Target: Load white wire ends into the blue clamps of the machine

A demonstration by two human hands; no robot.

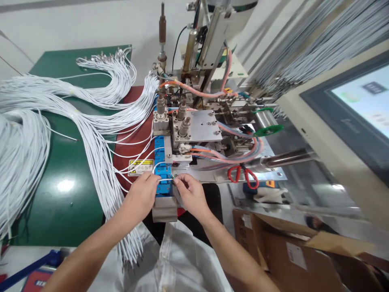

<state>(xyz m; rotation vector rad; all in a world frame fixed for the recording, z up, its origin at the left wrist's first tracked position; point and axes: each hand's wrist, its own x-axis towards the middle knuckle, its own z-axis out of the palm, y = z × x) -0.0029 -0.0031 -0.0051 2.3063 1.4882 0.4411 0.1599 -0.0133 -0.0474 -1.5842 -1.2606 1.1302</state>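
Between my hands a white cable (165,179) runs across a row of blue fixture blocks (164,189) at the machine's near edge. My left hand (145,190) is closed on the cable just left of the blocks. On the right side, the thumb and fingers of my right hand (189,191) pinch the cable's end, where a small dark tip shows at the fingertips. Farther up the row, other white cables lie across the blue blocks and lead left into a large bundle of white cables (91,162).
The machine (200,125) has metal plates, orange and grey tubes and a rod. Red-handled scissors (243,175) lie near its front edge. A green table (73,190) carries cable bundles at left. A screen (361,97) stands at right, above cardboard boxes (291,251).
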